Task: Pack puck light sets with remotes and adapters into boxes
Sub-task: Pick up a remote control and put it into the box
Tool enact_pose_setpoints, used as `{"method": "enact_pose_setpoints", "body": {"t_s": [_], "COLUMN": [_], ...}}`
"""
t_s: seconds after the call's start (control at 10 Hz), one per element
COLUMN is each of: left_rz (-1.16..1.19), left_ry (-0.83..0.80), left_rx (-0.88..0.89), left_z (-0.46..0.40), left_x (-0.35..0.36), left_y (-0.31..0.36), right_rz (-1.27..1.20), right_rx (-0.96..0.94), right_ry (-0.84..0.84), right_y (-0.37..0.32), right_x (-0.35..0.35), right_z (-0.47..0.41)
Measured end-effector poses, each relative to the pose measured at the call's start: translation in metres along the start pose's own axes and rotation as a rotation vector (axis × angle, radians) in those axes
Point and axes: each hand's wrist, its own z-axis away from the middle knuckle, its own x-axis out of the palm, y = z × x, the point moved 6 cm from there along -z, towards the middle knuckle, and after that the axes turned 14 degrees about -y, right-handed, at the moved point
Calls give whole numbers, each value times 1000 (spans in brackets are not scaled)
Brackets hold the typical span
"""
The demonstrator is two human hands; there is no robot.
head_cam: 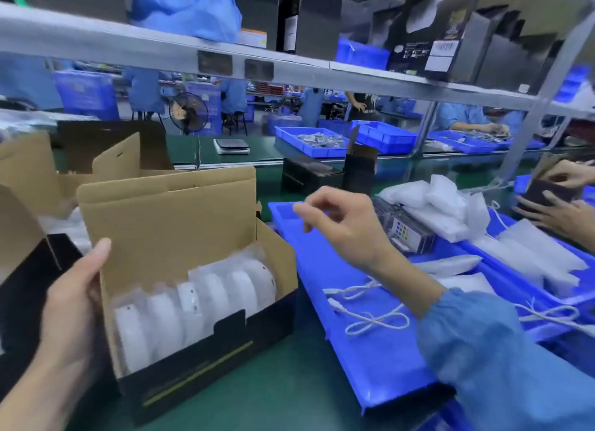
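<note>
Nearest, the left hand [69, 305] grips the side wall of the open box [206, 353], thumb up on its cardboard liner. A row of bagged white puck lights [193, 305] already stands on edge inside; remote and adapter apparently remain. Beyond, the right hand [341, 227] hovers over the blue tray [380, 366] of white cables [370, 321], fingers loosely curled, holding nothing, near the remotes [402, 231].

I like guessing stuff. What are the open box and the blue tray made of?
The box looks like cardboard: plain brown inside, printed black outside, with folded flaps. The blue tray looks like moulded plastic, going by its smooth, slightly shiny surface and raised rim.
</note>
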Motion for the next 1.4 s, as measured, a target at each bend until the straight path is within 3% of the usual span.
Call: {"method": "enact_pose_setpoints", "body": {"t_s": [0.1, 0.2, 0.3, 0.4, 0.6, 0.7, 0.8, 0.9, 1.0, 1.1, 1.2, 1.4], "left_rz": [93, 172, 153, 153, 47, 14, 17, 34, 56, 62, 68, 82], "left_ry": [-107, -182, -235, -189, -72, -63, -79, -106, -148, -185, -187, -196], "left_rx": [62, 8, 14, -12, 63, 69, 52, 31, 20, 5, 0, 3], "left_z": [22, 25, 19, 15, 15, 16, 14, 12, 12, 13, 11, 11], "left_x": [51, 64, 57, 53, 44, 46, 47, 50, 55, 56, 55, 58], "left_y": [26, 18, 13, 6, 14, 15, 15, 14, 15, 16, 15, 16], "right_rz": [305, 819, 794, 813, 811, 444, -158, -672, -1149, -1310, -985, -93], "right_rx": [347, 877, 973, 903, 867, 467, -115, -421, -353, -18, 83, -139], "right_ry": [38, -258, -323, -306, -104, 226, 373, 109, -78, -40, -96, -273], "right_y": [110, 211, 248, 248, 229, 159, 39, -46, -74, -64, -53, -64], "right_x": [-49, -70, -78, -88, -112, -120, -102, -47, 8, 55, 72, 94], "right_z": [-33, -4, 16, 9, 9, -7, -13, -17, -31, -42, -47, -42]}}
